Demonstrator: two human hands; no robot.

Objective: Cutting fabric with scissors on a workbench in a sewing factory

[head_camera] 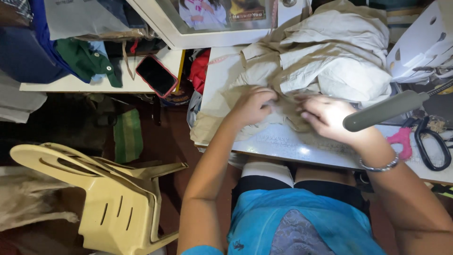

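Beige garment (325, 52) was heaped on the white sewing table (292, 146), its near edge drawn toward the table's front. Left hand (252, 106) was curled, fingers pinched on a fold; right hand (328, 118) was pressed beside it — fingers blurred, grip could not be told. Cloth judged soft, light, limp — best gathered at seam or hem. Black scissors (432, 144) lay at the table's right end.
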